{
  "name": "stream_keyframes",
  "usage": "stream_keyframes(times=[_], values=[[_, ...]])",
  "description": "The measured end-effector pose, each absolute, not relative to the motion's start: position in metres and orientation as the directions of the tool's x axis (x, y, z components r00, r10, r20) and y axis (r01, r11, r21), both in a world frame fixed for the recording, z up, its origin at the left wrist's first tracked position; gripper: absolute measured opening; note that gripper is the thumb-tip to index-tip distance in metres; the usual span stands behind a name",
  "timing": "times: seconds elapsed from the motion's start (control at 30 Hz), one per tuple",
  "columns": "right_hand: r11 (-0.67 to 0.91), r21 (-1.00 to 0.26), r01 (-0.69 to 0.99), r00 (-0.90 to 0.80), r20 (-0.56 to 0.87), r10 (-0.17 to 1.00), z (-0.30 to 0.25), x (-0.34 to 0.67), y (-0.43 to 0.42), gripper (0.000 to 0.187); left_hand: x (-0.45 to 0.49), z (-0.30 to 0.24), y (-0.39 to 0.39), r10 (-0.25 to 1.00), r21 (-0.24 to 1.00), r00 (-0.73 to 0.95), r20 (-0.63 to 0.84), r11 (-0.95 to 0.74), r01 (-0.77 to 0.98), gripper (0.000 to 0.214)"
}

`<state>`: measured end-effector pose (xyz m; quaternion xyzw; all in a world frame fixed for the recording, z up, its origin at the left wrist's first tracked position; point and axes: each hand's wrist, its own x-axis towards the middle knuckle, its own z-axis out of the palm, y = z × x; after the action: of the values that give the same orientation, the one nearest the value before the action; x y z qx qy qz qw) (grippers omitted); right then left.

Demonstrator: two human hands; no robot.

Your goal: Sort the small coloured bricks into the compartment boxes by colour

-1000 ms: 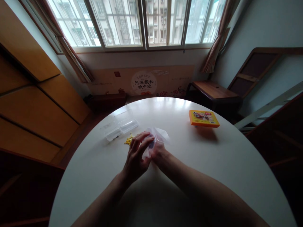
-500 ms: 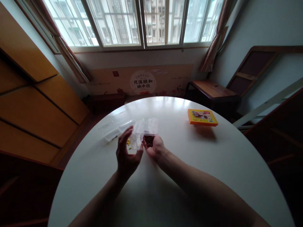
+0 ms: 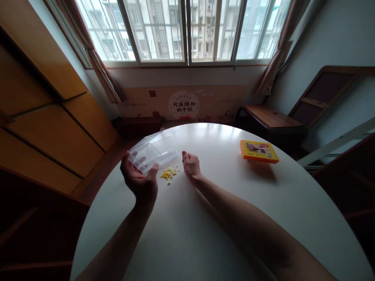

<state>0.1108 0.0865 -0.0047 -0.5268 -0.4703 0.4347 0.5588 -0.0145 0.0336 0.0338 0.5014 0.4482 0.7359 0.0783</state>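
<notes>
My left hand (image 3: pixel 138 182) is cupped around the near left end of a clear plastic piece (image 3: pixel 144 157). I cannot tell whether that piece is the bag or part of the clear box (image 3: pixel 164 150) lying right behind it. My right hand (image 3: pixel 191 165) rests on the white round table (image 3: pixel 222 218) as a closed fist, and what it holds is hidden. Between the two hands lies a small scatter of yellow bits (image 3: pixel 169 173) on the tabletop.
An orange flat box (image 3: pixel 259 151) lies on the table at the far right. Beyond the table are a dark wooden side table (image 3: pixel 271 117), a printed cardboard panel (image 3: pixel 183 104) under the window, and wooden cabinets (image 3: pixel 43 128) on the left.
Both hands held a clear bag above the table. Now they have parted: the left hand moved left to the clear plastic by the box, and the right dropped onto the table as a fist.
</notes>
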Motion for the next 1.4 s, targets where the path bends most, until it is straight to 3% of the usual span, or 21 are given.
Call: stream_keyframes(times=[0.1, 0.2, 0.33, 0.57, 0.7, 0.87, 0.93, 1.03, 1.17, 1.3, 1.4], values=[[0.214, -0.842, 0.495, 0.072, 0.285, 0.956, -0.008, 0.098, 0.096, 0.038, -0.019, 0.033, 0.035, 0.559, 0.742, -0.499, 0.662, -0.583, 0.331, 0.075], [0.262, -0.677, 0.687, -0.080, 0.288, 0.954, -0.007, 0.086, 0.101, 0.028, -0.024, 0.032, 0.036, 0.563, 0.749, -0.504, 0.655, -0.574, 0.333, 0.076], [0.309, -0.592, 0.744, -0.195, 0.250, 0.948, -0.008, 0.076, 0.101, 0.024, -0.030, 0.029, 0.038, 0.550, 0.743, -0.513, 0.659, -0.581, 0.331, 0.076], [0.373, -0.583, 0.722, -0.286, 0.239, 0.928, -0.013, 0.074, 0.102, 0.021, -0.037, 0.025, 0.041, 0.562, 0.758, -0.521, 0.643, -0.563, 0.329, 0.075], [0.353, -0.734, 0.580, -0.262, 0.242, 0.934, -0.010, 0.076, 0.102, 0.019, -0.041, 0.023, 0.043, 0.566, 0.778, -0.545, 0.619, -0.537, 0.325, 0.075], [0.265, -0.951, 0.159, -0.170, 0.238, 0.956, -0.013, 0.075, 0.102, 0.019, -0.040, 0.022, 0.044, 0.588, 0.795, -0.542, 0.600, -0.517, 0.318, 0.077], [0.168, -0.982, -0.091, -0.121, 0.178, 0.977, -0.016, 0.074, 0.103, 0.020, -0.038, 0.023, 0.044, 0.589, 0.794, -0.544, 0.598, -0.526, 0.304, 0.077], [0.020, -0.915, -0.402, -0.073, 0.054, 0.996, -0.017, 0.078, 0.106, 0.022, -0.037, 0.023, 0.043, 0.597, 0.794, -0.539, 0.594, -0.541, 0.277, 0.077], [0.072, -0.905, -0.420, -0.010, 0.084, 0.996, -0.010, 0.093, 0.102, 0.018, -0.035, 0.020, 0.042, 0.676, 0.813, -0.467, 0.570, -0.546, 0.202, 0.074], [0.031, -0.922, -0.385, -0.179, 0.108, 0.978, 0.001, 0.106, 0.093, 0.038, -0.029, 0.013, 0.041, 0.773, 0.835, -0.329, 0.542, -0.540, 0.107, 0.075], [-0.010, -0.929, -0.369, -0.203, 0.070, 0.977, 0.004, 0.110, 0.089, 0.034, -0.026, 0.010, 0.041, 0.825, 0.860, -0.262, 0.501, -0.508, 0.045, 0.075]])
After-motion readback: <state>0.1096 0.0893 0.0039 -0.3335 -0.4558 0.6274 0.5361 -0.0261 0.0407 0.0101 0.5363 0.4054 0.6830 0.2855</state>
